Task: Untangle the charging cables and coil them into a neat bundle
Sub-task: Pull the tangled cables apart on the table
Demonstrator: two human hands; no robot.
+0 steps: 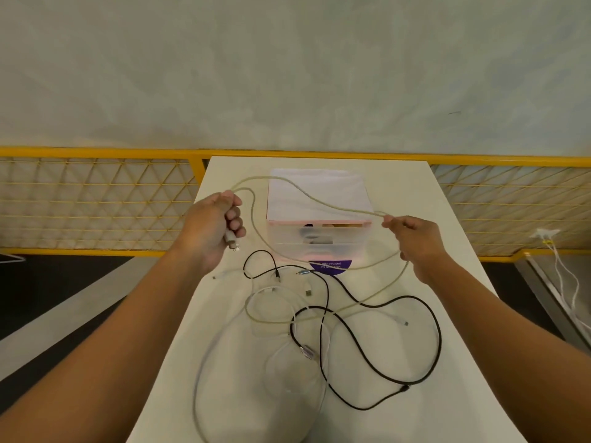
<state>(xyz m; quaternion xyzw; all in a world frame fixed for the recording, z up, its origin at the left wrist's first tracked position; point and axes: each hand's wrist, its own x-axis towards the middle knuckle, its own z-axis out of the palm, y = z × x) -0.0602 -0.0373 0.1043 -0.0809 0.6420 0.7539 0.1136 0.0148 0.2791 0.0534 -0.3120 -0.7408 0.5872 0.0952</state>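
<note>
Up above the white desk (454,282), a pale beige charging cable (319,199) stretches between both hands: the left hand (214,225) is closed around its plug end, the right hand (412,238) pinches a loop. Its slack droops onto a tangle of thin black cables (428,318) and white cables (204,372) lying below, near a translucent plastic drawer box (316,199).

- Narrow white rectangular table (447,199), running away from the viewer.
- Translucent plastic drawer box (319,199) with pink trim, at the table's far end.
- Yellow metal mesh railing (96,199) behind.
</note>
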